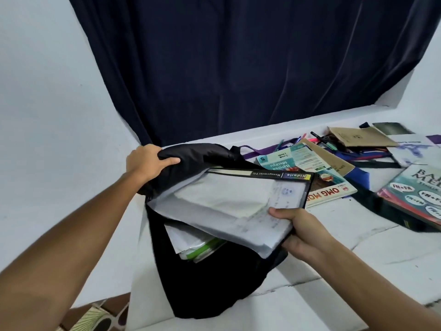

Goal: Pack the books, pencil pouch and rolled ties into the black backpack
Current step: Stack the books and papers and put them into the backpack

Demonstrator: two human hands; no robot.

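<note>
The left hand (145, 163) holds the black backpack (214, 271) open; the right hand (303, 231) grips the file (238, 199), half inside. Next: push it down.

The left hand (148, 161) grips the top flap of the black backpack (214, 278), which stands on a white surface (334, 259), and holds its mouth open. The right hand (298, 225) holds a black-edged file (238, 194) with loose papers, half inside the backpack. More books (317, 173) and pens (322, 139) lie on the surface at the right, below a dark curtain (238, 68).
</note>
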